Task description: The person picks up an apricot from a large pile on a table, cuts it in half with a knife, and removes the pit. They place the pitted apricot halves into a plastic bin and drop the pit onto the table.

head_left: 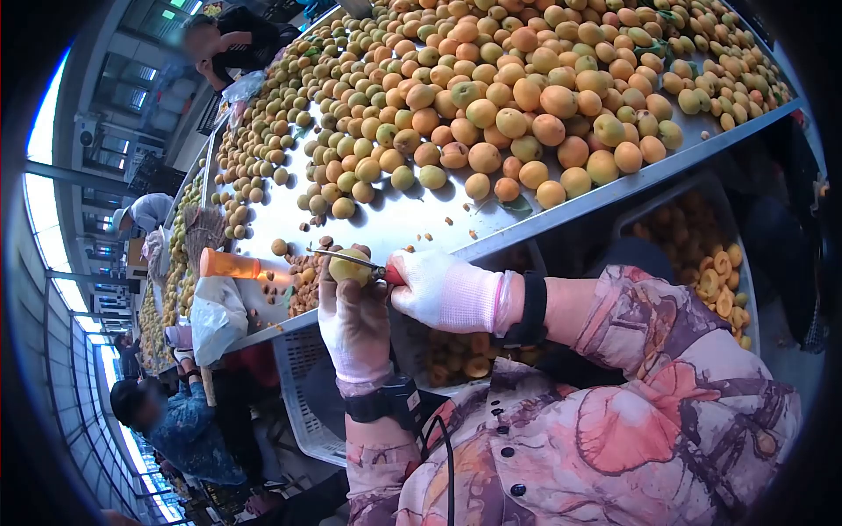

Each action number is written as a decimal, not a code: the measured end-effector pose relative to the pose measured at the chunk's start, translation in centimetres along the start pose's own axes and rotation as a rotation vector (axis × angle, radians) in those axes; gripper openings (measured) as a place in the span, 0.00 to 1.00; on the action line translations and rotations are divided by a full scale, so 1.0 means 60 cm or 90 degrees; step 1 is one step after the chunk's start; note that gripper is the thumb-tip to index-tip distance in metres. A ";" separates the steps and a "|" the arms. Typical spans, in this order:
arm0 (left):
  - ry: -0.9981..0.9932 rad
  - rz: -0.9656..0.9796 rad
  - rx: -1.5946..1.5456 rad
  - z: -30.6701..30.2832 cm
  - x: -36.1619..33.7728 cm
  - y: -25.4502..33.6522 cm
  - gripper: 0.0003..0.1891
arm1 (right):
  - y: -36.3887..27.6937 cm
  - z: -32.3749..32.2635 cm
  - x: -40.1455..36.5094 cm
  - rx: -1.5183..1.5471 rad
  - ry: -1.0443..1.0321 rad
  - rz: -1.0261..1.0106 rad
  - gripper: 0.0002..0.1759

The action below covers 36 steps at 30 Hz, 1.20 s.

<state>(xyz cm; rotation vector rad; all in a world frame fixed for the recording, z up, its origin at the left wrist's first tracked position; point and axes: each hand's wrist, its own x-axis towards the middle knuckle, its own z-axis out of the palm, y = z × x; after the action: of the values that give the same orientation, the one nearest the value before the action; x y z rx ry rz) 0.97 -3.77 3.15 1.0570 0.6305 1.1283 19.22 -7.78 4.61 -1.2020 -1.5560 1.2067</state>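
A: Where are the hands, compared to the edge?
B: Both are near the raised rim (605, 191) of the surface (399, 203). Beyond them, a pale strip with small scraps on it gives some room before the big fruit pile (526, 83).

A: And what does each grip have?
B: The left hand (355, 329) has its fingers curled around a greenish-yellow fruit (349, 270), held up close to the rim. The right hand (447, 287) is closed firmly on the red handle (396, 268) of a tool, and its thin blade (338, 256) passes across the fruit. If it cuts in, I cannot tell.

A: Which things stand in the way?
B: On the left side there are brown fruit stones (305, 280), an orange container (230, 263) and a white bag (217, 317) hanging over the edge. Below the surface is a white crate (303, 412); to the right, another bin holds halved fruits (717, 285). A co-worker (189, 430) is farther to the left.

A: The materials?
B: The gloves are white and knitted, the container is translucent, the crate has slotted walls, and the fruits are round and smooth.
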 end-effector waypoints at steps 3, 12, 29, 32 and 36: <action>0.008 -0.002 0.025 0.007 0.001 0.008 0.31 | 0.001 0.002 -0.001 -0.027 0.014 0.006 0.15; 0.022 -0.040 0.261 0.034 0.012 0.072 0.40 | 0.018 -0.005 0.015 -0.108 -0.033 -0.004 0.12; 0.070 0.004 0.034 0.048 0.023 0.018 0.30 | 0.006 -0.012 0.011 -0.097 0.030 -0.006 0.12; 0.059 0.024 0.230 0.051 0.025 0.044 0.35 | 0.014 -0.018 0.017 -0.124 -0.003 -0.001 0.12; 0.011 0.043 0.387 0.055 0.036 0.085 0.47 | -0.004 -0.038 0.012 -0.179 -0.020 -0.012 0.15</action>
<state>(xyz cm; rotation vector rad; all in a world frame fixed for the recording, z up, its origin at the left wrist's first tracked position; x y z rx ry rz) 2.42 -2.64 9.34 1.5929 0.9928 1.0248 21.22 -6.66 5.40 -1.3469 -1.8005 1.0222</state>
